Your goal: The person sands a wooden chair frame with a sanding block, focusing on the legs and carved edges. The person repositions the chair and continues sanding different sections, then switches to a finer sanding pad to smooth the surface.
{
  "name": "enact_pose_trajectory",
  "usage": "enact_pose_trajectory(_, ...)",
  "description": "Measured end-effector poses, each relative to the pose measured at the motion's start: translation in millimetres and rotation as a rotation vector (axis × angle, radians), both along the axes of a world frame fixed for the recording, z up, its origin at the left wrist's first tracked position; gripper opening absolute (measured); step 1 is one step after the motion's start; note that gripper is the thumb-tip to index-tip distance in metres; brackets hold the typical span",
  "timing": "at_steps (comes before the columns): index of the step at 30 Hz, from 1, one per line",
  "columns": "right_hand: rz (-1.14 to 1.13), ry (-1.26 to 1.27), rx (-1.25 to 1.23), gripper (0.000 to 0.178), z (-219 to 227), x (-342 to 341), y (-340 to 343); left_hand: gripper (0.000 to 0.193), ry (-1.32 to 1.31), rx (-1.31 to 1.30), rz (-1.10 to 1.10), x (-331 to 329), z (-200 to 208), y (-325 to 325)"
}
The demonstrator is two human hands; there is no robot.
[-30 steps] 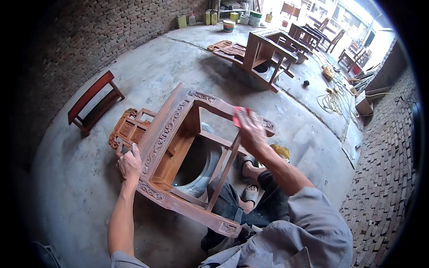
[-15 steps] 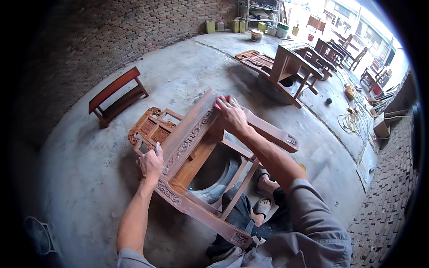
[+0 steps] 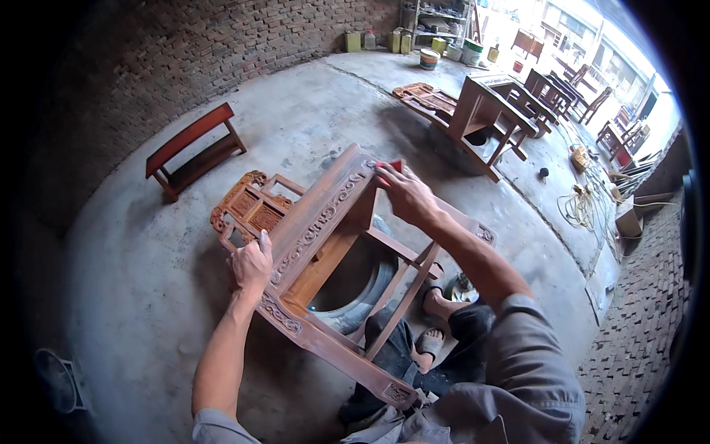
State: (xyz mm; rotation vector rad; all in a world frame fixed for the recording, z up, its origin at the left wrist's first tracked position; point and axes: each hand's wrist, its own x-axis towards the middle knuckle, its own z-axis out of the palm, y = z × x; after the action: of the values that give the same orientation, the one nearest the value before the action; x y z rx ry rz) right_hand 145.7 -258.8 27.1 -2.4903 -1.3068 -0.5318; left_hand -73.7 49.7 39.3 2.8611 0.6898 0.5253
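Observation:
A carved wooden chair [image 3: 319,226] lies tipped in front of me, its front rail with scrollwork facing up and pale dust on the wood. Its carved backrest [image 3: 255,213] points away to the left. My left hand [image 3: 251,263] grips the chair's left edge, thumb up along the wood. At the rail's far right corner, my right hand [image 3: 408,194] presses a folded piece of red sandpaper [image 3: 392,167] against the chair, fingers closed over it. Through the chair frame a dark tyre [image 3: 359,312] shows underneath.
A small red-brown wooden stool [image 3: 196,152] lies on the concrete floor at left. Another tipped chair [image 3: 488,111] lies far right. Cables [image 3: 580,207] sprawl beyond it near a cardboard box [image 3: 630,216]. Buckets [image 3: 429,59] line the back wall. My feet [image 3: 429,348] are beside the chair.
My right hand has moved slightly right with the sandpaper, to the end of the carved rail. The chair has shifted a little under my hands; the left hand keeps its grip.

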Motion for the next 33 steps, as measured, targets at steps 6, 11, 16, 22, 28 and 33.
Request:
enact_pose_trajectory(6, -0.006, -0.004, 0.283, 0.040, 16.5, -9.7, -67.2, 0.066, -0.018, -0.017, 0.007, 5.8, 2.0, -2.7)
enact_pose_trajectory(11, 0.010, -0.011, 0.151, 0.037, 5.4, -6.1, -51.8, 0.064, 0.026, -0.036, 0.005, 5.1, 1.1, -5.6)
enact_pose_trajectory(16, 0.029, -0.176, 0.170, 0.031, 9.7, -5.6, -51.9, 0.064, 0.023, -0.042, 0.009, 4.9, 3.4, -4.6)
enact_pose_trajectory(22, -0.043, 0.234, 0.278, 0.017, 16.0, -13.9, -51.2, 0.063, 0.050, -0.028, 0.029, 2.5, 11.9, -6.7)
enact_pose_trajectory(28, 0.041, 0.122, 0.290, 0.016, 11.6, 0.7, -14.7, 0.062, 0.085, -0.066, 0.029, 3.1, 12.1, -7.6)
enact_pose_trajectory(33, 0.045, -0.081, 0.173, 0.020, 14.9, 6.0, -17.2, 0.060, 0.064, -0.074, 0.034, 2.5, 15.0, -7.7)
